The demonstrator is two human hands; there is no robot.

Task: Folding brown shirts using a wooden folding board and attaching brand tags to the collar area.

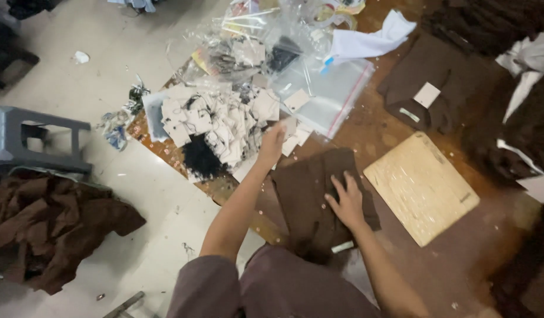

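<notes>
hands (pixel 272 144) at tag pile (pixel 219 121), garment (pixel 310 197) near table edge

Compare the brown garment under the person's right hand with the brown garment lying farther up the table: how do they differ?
The near brown garment is pinned flat by the right hand; the far brown garment lies untouched. The far one carries a pale square tag on top; the near one shows none there. The near one lies beside the wooden board; the far one lies beyond it. Both are dark brown and folded on the table.
</notes>
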